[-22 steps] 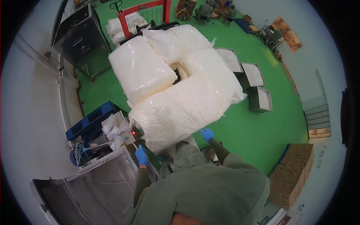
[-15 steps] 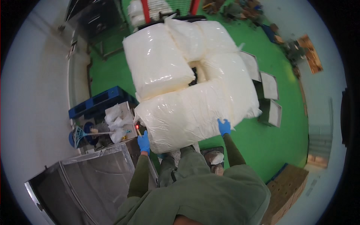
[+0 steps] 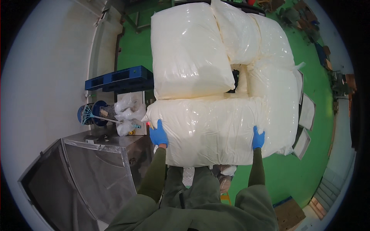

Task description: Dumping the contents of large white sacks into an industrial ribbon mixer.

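A large white plastic-wrapped sack (image 3: 204, 131) lies lengthwise in front of me, among several similar plump sacks. My left hand (image 3: 158, 138), in a blue glove, presses against the left end of this front sack. It holds a thin yellowish stick-like tool with a red tip (image 3: 150, 124); its exact kind is too small to make out. My right hand (image 3: 258, 139), also in a blue glove, rests on the sack's right part with fingers and thumb spread. Around a dark gap in the middle lie a big upper-left sack (image 3: 189, 50) and a right-hand sack (image 3: 275, 107).
At left stand a metal cabinet (image 3: 96, 165), a blue pallet (image 3: 119, 80) and a light-blue rake-like tool (image 3: 88, 114) beside clear plastic bags (image 3: 129, 109). Pale trays (image 3: 307, 111) lie right of the sacks on the green floor (image 3: 277, 175). A cardboard box (image 3: 289, 215) stands lower right.
The view has moved closer to the sacks, which appear larger and further right. My left hand has come onto the front sack's left end. My right hand stays on its right part.
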The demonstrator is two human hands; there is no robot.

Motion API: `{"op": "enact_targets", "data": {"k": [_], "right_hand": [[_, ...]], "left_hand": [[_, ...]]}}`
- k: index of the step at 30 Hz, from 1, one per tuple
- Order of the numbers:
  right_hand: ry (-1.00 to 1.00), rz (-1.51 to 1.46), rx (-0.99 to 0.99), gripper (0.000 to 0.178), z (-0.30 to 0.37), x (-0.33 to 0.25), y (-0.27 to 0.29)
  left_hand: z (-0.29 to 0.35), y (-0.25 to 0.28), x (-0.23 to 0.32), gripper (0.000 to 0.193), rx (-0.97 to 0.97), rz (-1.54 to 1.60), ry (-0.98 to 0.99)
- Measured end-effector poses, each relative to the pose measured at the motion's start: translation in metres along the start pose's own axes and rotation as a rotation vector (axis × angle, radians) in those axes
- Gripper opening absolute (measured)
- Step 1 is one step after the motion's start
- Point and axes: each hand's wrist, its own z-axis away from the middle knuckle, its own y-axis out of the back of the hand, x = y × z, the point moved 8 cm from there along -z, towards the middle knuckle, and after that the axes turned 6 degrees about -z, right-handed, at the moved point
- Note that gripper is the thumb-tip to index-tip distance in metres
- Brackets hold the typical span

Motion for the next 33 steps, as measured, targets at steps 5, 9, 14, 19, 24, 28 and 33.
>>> {"op": "enact_targets", "data": {"k": [5, 9, 14, 19, 24, 28, 33], "right_hand": [[0.013, 0.043, -0.04, 0.063, -0.013, 0.018, 0.004], [0.062, 0.117, -0.002, 0.065, 0.028, 0.008, 0.024], [-0.117, -0.192, -0.193, 0.06, 0.064, 0.069, 0.027], [-0.31, -0.022, -0.114, 0.056, 0.126, 0.057, 0.076], [-0.006, -0.27, -0.041, 0.046, 0.177, -0.009, 0.12], [0.083, -0.338, -0.175, 0.038, 0.191, -0.094, 0.139], [0.285, -0.377, -0.486, 0.033, 0.256, -0.263, 0.111]], "left_hand": [[-0.016, -0.008, -0.016, 0.056, -0.277, 0.264, -0.002], [0.013, 0.0, -0.04, 0.047, -0.476, 0.336, -0.048], [0.074, 0.041, -0.071, 0.042, -0.481, 0.468, -0.165], [0.115, 0.09, -0.111, 0.037, -0.579, 0.471, -0.062], [0.138, 0.198, -0.125, 0.035, -0.536, 0.467, 0.064], [0.15, 0.292, -0.144, 0.031, -0.478, 0.623, 0.105], [0.179, 0.425, -0.209, 0.029, -0.277, 0.626, 0.337]]}}
